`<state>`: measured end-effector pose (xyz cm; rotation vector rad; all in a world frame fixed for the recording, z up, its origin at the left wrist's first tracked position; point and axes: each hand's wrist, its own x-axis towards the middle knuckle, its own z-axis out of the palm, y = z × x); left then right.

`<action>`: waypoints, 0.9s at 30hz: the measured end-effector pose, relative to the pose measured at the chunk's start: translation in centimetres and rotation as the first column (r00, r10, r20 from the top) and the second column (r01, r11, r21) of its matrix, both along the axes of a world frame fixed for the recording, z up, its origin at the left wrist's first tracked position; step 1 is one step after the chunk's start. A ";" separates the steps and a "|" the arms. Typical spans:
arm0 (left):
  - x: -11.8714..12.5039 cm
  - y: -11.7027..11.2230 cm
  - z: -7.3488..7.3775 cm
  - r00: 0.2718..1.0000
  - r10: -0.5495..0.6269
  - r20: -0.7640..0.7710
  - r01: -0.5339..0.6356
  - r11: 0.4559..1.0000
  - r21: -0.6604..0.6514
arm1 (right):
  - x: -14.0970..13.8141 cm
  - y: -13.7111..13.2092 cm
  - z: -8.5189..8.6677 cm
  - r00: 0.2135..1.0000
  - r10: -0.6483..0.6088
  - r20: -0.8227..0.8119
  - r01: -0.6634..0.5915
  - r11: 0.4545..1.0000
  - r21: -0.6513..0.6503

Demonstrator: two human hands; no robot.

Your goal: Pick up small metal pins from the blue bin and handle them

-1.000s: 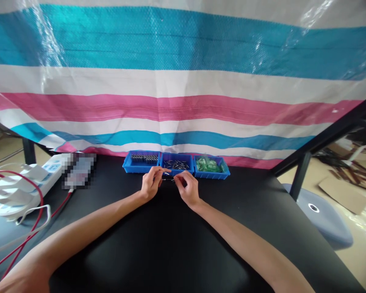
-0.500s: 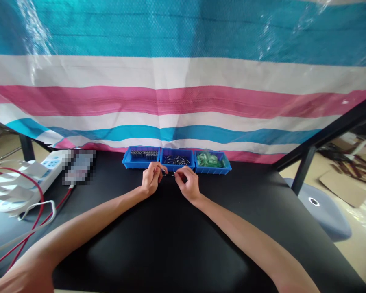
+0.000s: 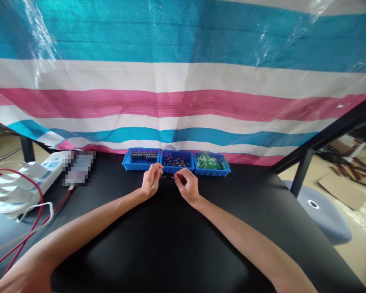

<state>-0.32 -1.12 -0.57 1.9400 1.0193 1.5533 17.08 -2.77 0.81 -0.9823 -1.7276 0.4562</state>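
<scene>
My left hand [image 3: 151, 181] is closed, its fingers curled round one end of a thin metal pin [image 3: 166, 177]. The pin lies roughly level between my two hands. At its other end my right hand [image 3: 187, 185] makes a pinch with thumb and forefinger; what sits between those fingertips is too small to name. Just beyond the hands stands a blue bin of loose thin metal pins [image 3: 178, 162]. To its left, a blue bin holds rows of small dark cylinders [image 3: 144, 156]. The blue bin on the right contains green pieces in clear plastic [image 3: 210, 161].
A black table [image 3: 158, 244] lies under my arms. On the left are a white power strip [image 3: 50, 165], red and white cables [image 3: 38, 195] and a blurred-out device [image 3: 78, 169]. A striped sheet [image 3: 171, 101] hangs behind the bins. A grey stool [image 3: 321, 211] stands off the right side.
The fingers of my left hand have drawn in closer together, and more of the pin shows between the hands. My right hand keeps its pinch. The view has shifted slightly.
</scene>
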 end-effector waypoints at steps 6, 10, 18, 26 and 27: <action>-0.1 -0.2 0.3 0.999 -0.028 -0.036 0.028 1.000 -0.010 | 0.0 0.0 0.1 1.000 0.008 0.011 -0.008 1.000 -0.006; -0.2 -0.3 0.7 0.995 -0.020 -0.093 0.016 0.999 -0.046 | 0.0 -0.1 0.2 1.000 0.012 0.007 -0.012 1.000 -0.005; 0.3 -0.3 1.3 0.993 -0.027 -0.114 0.018 0.996 -0.085 | 0.0 0.0 0.1 1.000 0.002 0.004 -0.002 1.000 -0.005; 0.2 0.0 0.5 0.992 0.000 -0.127 -0.003 1.000 -0.025 | 0.0 -0.1 -0.1 1.000 0.005 -0.006 -0.005 1.000 -0.019; 0.2 0.1 0.5 0.989 0.009 -0.150 -0.011 1.000 -0.011 | 0.0 -0.1 -0.1 1.000 0.008 -0.005 -0.008 1.000 -0.018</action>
